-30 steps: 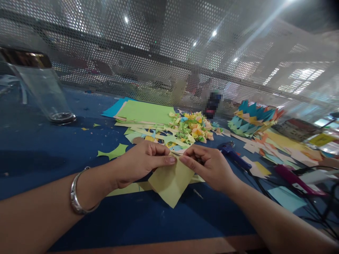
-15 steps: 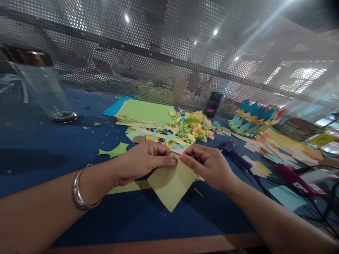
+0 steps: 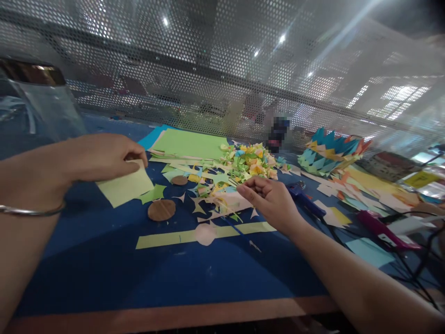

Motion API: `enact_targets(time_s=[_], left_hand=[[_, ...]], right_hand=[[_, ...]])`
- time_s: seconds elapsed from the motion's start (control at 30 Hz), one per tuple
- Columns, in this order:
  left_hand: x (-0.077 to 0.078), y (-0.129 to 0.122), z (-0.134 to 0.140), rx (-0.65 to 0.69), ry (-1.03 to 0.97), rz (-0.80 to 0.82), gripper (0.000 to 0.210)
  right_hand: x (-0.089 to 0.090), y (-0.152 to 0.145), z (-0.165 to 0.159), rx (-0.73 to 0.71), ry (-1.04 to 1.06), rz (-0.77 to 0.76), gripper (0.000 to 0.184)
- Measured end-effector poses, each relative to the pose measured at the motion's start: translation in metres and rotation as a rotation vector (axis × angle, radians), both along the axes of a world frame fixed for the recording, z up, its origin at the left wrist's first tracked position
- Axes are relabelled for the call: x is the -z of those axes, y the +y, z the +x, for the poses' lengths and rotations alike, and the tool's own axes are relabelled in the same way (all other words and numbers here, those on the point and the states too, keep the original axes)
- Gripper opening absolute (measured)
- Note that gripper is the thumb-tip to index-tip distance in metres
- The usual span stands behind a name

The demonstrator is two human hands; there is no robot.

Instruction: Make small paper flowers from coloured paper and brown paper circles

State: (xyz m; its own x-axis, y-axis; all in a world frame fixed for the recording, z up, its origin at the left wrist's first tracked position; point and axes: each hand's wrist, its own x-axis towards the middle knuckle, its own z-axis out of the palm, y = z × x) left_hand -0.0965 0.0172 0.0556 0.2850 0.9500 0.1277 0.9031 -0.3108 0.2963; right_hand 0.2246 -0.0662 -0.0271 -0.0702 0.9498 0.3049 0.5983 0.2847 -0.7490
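My left hand (image 3: 104,157) is closed on a pale yellow square sheet of paper (image 3: 127,185), held over the left of the table beside a green paper offcut (image 3: 153,194). My right hand (image 3: 269,199) has its thumb and fingers pinched together at the edge of the paper scraps. Something thin sticks out from the fingertips, too small to name. Below the hands lie a long pale yellow paper strip (image 3: 158,240), a pink paper circle (image 3: 206,234) and a thin blue stick with a pale tip (image 3: 241,233). A brown disc (image 3: 162,210) rests near the left hand.
Paper flowers (image 3: 255,160) are heaped beyond the right hand, next to stacked coloured sheets (image 3: 191,144). At right are a blue glue gun (image 3: 306,202), a paper crown-like ring (image 3: 330,153), a magenta device (image 3: 385,229) and cables. A glass jar (image 3: 52,106) stands far left.
The hands have parted. My left hand has carried the yellow square to the left, uncovering the strip, pink circle and brown disc. My right hand has stayed near the middle, pinched.
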Motion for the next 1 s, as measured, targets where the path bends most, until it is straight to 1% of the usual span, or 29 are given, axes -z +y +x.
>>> enact_targets(time_s=[0.03, 0.07, 0.1, 0.13, 0.17, 0.2, 0.23, 0.3, 0.33, 0.4, 0.47, 0.57, 0.7, 0.83, 0.9, 1.0], left_hand=[[0.001, 0.002, -0.003, 0.000, 0.168, 0.029, 0.026], [0.001, 0.001, -0.004, -0.013, 0.252, 0.100, 0.030], [0.002, -0.002, 0.000, -0.013, 0.285, 0.169, 0.031], [0.003, -0.007, 0.007, 0.010, 0.276, 0.233, 0.031], [0.004, -0.014, 0.018, 0.060, 0.246, 0.305, 0.031], [0.007, -0.022, 0.031, 0.152, 0.208, 0.355, 0.030], [0.010, -0.031, 0.046, 0.284, 0.150, 0.359, 0.028], [0.022, -0.049, 0.077, 0.569, 0.031, 0.309, 0.023], [0.029, -0.056, 0.090, 0.658, 0.050, 0.261, 0.023], [0.043, -0.064, 0.112, 0.755, 0.111, 0.285, 0.024], [0.055, -0.064, 0.125, 0.812, 0.130, 0.352, 0.027], [0.064, -0.057, 0.137, 0.826, 0.170, 0.377, 0.030], [0.062, -0.052, 0.146, 0.849, 0.244, 0.344, 0.030], [0.062, -0.053, 0.149, 0.812, 0.346, 0.299, 0.024], [0.066, -0.053, 0.148, 0.810, 0.320, 0.313, 0.027], [0.067, -0.050, 0.142, 0.812, 0.182, 0.316, 0.037]], right_hand=[[0.001, 0.002, 0.001, 0.016, -0.025, 0.008, 0.040], [0.001, 0.004, 0.003, 0.033, -0.052, 0.015, 0.040], [0.002, 0.006, 0.004, 0.048, -0.076, 0.022, 0.040], [0.002, 0.007, 0.005, 0.062, -0.097, 0.027, 0.040], [0.002, 0.008, 0.005, 0.076, -0.113, 0.031, 0.040], [0.002, 0.009, 0.006, 0.089, -0.124, 0.036, 0.040], [0.002, 0.010, 0.006, 0.100, -0.135, 0.041, 0.039], [0.002, 0.012, 0.007, 0.118, -0.156, 0.047, 0.039], [0.002, 0.013, 0.007, 0.124, -0.165, 0.046, 0.039], [0.002, 0.014, 0.008, 0.136, -0.179, 0.039, 0.039], [0.002, 0.015, 0.009, 0.151, -0.198, 0.035, 0.039], [0.003, 0.017, 0.011, 0.147, -0.180, 0.028, 0.034], [0.005, 0.019, 0.013, 0.141, -0.154, 0.013, 0.029], [0.005, 0.020, 0.014, 0.152, -0.196, 0.017, 0.034], [0.005, 0.020, 0.014, 0.151, -0.205, 0.024, 0.035], [0.004, 0.021, 0.014, 0.148, -0.209, 0.021, 0.036]])
